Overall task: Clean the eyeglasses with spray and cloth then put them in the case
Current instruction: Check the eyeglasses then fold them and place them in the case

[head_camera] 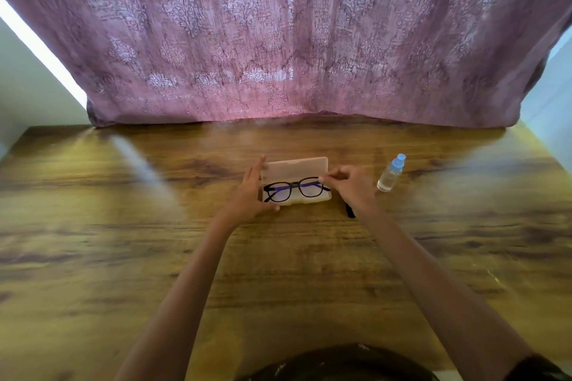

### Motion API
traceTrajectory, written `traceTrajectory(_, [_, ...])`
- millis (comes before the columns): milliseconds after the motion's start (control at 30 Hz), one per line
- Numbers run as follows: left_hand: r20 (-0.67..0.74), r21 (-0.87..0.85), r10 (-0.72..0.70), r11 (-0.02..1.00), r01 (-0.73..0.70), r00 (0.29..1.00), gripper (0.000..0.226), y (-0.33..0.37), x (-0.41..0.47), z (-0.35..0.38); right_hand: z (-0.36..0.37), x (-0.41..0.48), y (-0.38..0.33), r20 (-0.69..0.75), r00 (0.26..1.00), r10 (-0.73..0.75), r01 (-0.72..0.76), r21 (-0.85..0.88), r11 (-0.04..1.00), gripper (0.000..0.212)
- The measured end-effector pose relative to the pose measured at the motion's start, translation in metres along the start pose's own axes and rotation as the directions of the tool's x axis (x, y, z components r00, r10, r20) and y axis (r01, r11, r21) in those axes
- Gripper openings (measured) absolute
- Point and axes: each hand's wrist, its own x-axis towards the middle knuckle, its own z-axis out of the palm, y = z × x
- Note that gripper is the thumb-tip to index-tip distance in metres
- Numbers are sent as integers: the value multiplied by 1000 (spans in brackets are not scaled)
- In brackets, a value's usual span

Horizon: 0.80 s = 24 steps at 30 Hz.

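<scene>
Black-framed eyeglasses (294, 190) lie folded in the open translucent case (295, 168) at the middle of the wooden table. My right hand (349, 185) pinches the right end of the frame. My left hand (252, 192) rests against the left end of the case, fingers spread, thumb under its front edge. A small clear spray bottle (390, 173) with a pale blue cap stands to the right of my right hand. A dark strip, possibly the cloth (349, 210), shows under my right wrist, mostly hidden.
The wooden table (154, 241) stretches wide on both sides. A mauve patterned curtain (294, 40) hangs along its far edge. Pale walls flank it left and right. Dark clothing shows at the bottom edge.
</scene>
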Motion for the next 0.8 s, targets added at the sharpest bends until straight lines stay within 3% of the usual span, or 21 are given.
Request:
traceTrajectory(567, [8,58,17,998,-17,1000,121,6,-1,-1,6,-1,11,-3,997,-77,76,-77,994,14])
traceTrajectory(800, [17,37,-12,999,11,1000,125,4,0,-1,-10,1,17,-134,981,-141,118,-166,979,10])
